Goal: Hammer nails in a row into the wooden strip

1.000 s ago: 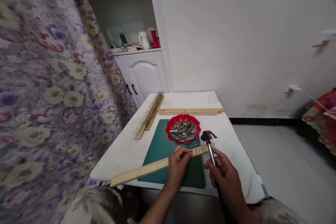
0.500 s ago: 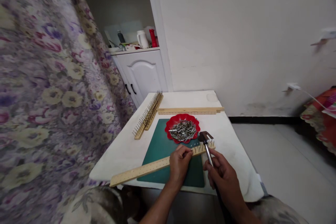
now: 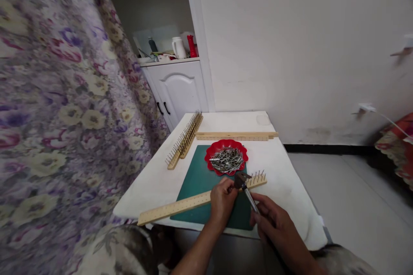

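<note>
My right hand (image 3: 274, 222) is wrapped round the handle of a claw hammer (image 3: 250, 200). The hammer's dark head is down over the wooden strip (image 3: 176, 209), right beside the fingertips of my left hand (image 3: 222, 200). Thumb and forefinger of that hand are pinched at the strip, on what appears to be a nail, largely hidden by the fingers and the hammer head. The strip lies slantwise across a green cutting mat (image 3: 193, 180). Upright nails (image 3: 258, 177) fill its right end; rows of small marks run along the left part.
A red scalloped bowl (image 3: 209, 154) full of loose nails sits on the mat's far part. Nail-studded strips (image 3: 174, 161) stand at the table's left. More wooden strips (image 3: 237, 136) lie across the back of the white-covered table (image 3: 148, 189). A floral curtain (image 3: 80, 137) hangs at left.
My right hand has brought the hammer head down and to the left, onto the strip near my left fingertips. My left hand keeps its pinch at the same spot.
</note>
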`<state>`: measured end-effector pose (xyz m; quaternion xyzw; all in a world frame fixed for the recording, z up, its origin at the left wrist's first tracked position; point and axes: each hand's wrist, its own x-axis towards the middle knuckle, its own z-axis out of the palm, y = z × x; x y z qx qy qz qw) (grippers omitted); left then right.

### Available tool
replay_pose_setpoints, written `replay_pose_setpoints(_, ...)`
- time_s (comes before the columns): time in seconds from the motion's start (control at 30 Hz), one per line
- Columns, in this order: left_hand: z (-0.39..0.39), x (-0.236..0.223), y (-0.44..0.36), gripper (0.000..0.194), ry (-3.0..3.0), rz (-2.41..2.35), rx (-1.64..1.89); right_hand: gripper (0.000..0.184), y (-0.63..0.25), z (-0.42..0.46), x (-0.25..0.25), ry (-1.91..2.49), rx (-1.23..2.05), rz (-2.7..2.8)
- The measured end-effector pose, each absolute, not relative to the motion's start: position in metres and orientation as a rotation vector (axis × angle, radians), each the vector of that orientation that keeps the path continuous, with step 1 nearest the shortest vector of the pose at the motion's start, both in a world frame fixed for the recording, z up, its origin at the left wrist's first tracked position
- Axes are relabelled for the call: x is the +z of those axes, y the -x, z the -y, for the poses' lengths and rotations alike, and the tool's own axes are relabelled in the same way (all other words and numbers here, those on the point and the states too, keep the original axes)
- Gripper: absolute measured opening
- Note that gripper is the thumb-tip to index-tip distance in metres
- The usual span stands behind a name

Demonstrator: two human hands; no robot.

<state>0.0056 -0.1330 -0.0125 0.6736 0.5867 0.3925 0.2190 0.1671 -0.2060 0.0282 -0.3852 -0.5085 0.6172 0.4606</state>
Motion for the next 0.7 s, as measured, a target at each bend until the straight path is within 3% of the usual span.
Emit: replay_pose_setpoints(0.7,0.1324,-0.0143,-0.0061,0.012,-1.826,-1.6,1.099,0.036,-0.1682,0.2047,0.0275,0.969,1.448,1.241)
